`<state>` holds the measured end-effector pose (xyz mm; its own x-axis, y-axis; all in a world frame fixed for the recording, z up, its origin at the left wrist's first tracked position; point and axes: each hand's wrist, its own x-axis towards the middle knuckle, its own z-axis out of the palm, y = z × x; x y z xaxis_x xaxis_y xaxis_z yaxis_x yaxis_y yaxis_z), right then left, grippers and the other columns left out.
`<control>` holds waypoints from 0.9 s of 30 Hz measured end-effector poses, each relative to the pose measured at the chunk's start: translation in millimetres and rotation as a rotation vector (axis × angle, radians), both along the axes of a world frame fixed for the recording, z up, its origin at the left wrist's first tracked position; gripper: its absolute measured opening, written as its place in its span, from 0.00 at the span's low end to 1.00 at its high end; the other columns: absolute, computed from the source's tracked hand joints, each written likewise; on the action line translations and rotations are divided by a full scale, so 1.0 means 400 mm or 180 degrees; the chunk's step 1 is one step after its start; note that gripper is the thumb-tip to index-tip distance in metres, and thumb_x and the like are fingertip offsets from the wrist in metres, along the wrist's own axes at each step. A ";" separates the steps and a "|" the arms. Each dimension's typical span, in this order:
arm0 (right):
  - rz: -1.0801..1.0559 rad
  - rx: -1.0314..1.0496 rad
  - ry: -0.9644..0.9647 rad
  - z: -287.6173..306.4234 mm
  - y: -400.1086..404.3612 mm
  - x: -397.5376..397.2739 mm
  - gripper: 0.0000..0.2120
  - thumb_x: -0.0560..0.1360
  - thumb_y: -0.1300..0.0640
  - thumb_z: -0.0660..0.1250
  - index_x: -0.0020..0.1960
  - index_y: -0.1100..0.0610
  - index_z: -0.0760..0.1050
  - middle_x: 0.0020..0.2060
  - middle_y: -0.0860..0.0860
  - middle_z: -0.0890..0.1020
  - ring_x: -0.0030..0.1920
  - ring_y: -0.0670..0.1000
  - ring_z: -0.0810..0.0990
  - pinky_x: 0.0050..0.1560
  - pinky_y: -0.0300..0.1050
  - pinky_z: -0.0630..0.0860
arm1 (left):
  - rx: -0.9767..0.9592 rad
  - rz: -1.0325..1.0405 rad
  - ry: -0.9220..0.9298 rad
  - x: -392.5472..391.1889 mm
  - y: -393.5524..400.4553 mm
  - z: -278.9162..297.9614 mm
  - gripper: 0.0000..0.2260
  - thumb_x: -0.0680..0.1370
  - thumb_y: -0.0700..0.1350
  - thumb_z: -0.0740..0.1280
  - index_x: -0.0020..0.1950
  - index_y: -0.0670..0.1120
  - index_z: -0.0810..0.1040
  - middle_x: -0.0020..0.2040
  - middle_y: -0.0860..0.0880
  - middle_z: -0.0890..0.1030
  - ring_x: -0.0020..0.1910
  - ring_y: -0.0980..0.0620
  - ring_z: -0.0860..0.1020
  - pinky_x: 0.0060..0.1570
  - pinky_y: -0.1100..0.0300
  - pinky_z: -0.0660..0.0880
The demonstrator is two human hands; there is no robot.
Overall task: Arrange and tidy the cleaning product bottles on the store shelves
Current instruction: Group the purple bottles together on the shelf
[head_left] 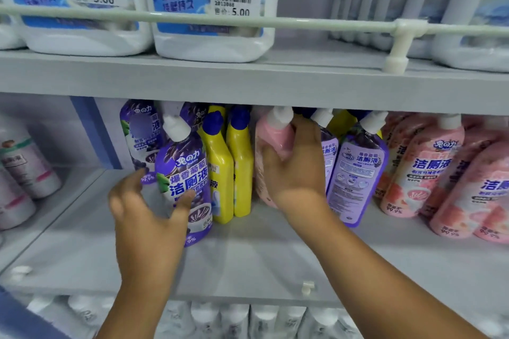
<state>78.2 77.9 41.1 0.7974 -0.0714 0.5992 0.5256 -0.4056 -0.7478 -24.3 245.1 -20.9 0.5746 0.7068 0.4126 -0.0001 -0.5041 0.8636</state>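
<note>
On the middle shelf (248,256) my right hand (294,165) grips a pink bottle (275,135) with a white cap, standing between two yellow bottles (237,162) and purple bottles (358,170). My left hand (146,201) is spread around the front purple bottle (184,173) at the left; its thumb touches the label, its fingers reach behind the bottle's left side. That bottle leans slightly left. Another purple bottle (140,135) stands behind it.
Several pink bottles (429,168) fill the shelf's right end. Large white jugs with blue labels (209,5) sit on the upper shelf behind a white rail (275,22). White bottles (22,173) stand in the bay to the left, more on the shelf below (248,319).
</note>
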 end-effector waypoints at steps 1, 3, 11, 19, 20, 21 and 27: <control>0.0041 0.0065 0.0032 -0.003 -0.024 -0.015 0.21 0.72 0.52 0.71 0.64 0.51 0.71 0.59 0.50 0.77 0.60 0.53 0.78 0.63 0.52 0.76 | 0.0359 0.0186 -0.0132 -0.005 -0.030 0.000 0.24 0.74 0.52 0.78 0.65 0.48 0.73 0.64 0.49 0.73 0.60 0.46 0.77 0.53 0.51 0.76; 0.0051 0.0151 0.0120 -0.014 -0.066 -0.056 0.17 0.72 0.48 0.71 0.58 0.46 0.70 0.52 0.45 0.79 0.54 0.50 0.80 0.56 0.54 0.78 | 0.1022 0.0168 -0.0374 -0.004 -0.109 -0.008 0.22 0.74 0.53 0.76 0.61 0.44 0.77 0.63 0.46 0.75 0.68 0.41 0.72 0.64 0.42 0.73; -0.0521 -0.0175 0.0296 -0.061 -0.174 -0.111 0.20 0.70 0.43 0.73 0.56 0.44 0.66 0.52 0.46 0.78 0.54 0.55 0.80 0.46 0.54 0.79 | 0.1272 -0.0039 -0.0148 0.042 -0.325 -0.039 0.31 0.70 0.57 0.74 0.69 0.43 0.77 0.78 0.40 0.66 0.81 0.38 0.57 0.75 0.34 0.59; -0.0032 0.0065 0.1002 -0.059 -0.241 -0.084 0.24 0.67 0.37 0.76 0.55 0.44 0.70 0.50 0.41 0.79 0.49 0.44 0.80 0.48 0.45 0.77 | 0.0157 -0.1761 0.0506 0.059 -0.438 -0.034 0.40 0.64 0.62 0.69 0.74 0.69 0.59 0.63 0.61 0.76 0.58 0.57 0.81 0.51 0.52 0.82; 0.0270 0.0331 0.1191 -0.061 -0.259 -0.079 0.20 0.69 0.38 0.75 0.54 0.45 0.72 0.49 0.41 0.81 0.48 0.42 0.81 0.48 0.43 0.77 | 0.0081 -0.1667 0.0518 0.078 -0.436 -0.038 0.37 0.65 0.62 0.71 0.72 0.68 0.62 0.60 0.58 0.79 0.54 0.55 0.83 0.47 0.49 0.83; 0.0442 0.0569 0.1223 -0.067 -0.282 -0.071 0.15 0.72 0.42 0.74 0.53 0.46 0.75 0.46 0.41 0.82 0.45 0.41 0.81 0.47 0.41 0.77 | 0.0053 -0.1560 0.0537 0.090 -0.434 -0.032 0.34 0.66 0.61 0.73 0.70 0.66 0.65 0.57 0.57 0.82 0.51 0.56 0.84 0.44 0.50 0.83; -0.0125 0.0878 0.0884 -0.111 -0.456 0.042 0.05 0.78 0.54 0.72 0.51 0.52 0.77 0.46 0.50 0.84 0.41 0.44 0.81 0.46 0.39 0.76 | -0.0310 -0.1792 0.0672 0.137 -0.426 -0.057 0.26 0.70 0.41 0.78 0.54 0.69 0.74 0.48 0.60 0.86 0.43 0.64 0.84 0.44 0.59 0.82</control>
